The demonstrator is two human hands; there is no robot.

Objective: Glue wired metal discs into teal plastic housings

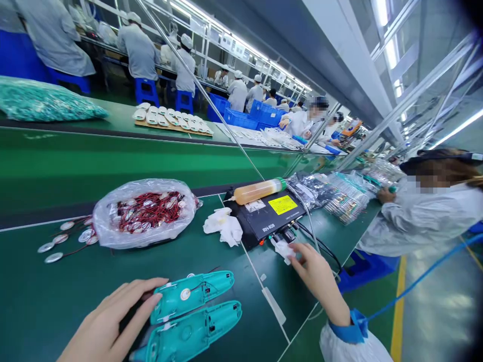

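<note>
At the lower left, my left hand (pixel 116 317) pinches the near end of a teal plastic housing half (pixel 196 291) between thumb and fingers. A round metal disc with thin wires sits inside that half. Just below it lies a second teal housing half (pixel 192 334), its hollow side up. My right hand (pixel 311 269) closes its thumb and fingertips on a crumpled white tissue (pixel 284 250) at the front of a black control box (pixel 260 216). On the box rests a syringe of amber fluid (pixel 258 191) with a green cap.
Left of the box, a clear plastic bag (pixel 143 213) holds red-wired discs, some spilled beside it. More crumpled tissue (pixel 223 226) lies near the box. Bagged parts (pixel 347 196) are at the right, by a co-worker (pixel 426 211). White shells (pixel 171 119) sit on the raised line behind.
</note>
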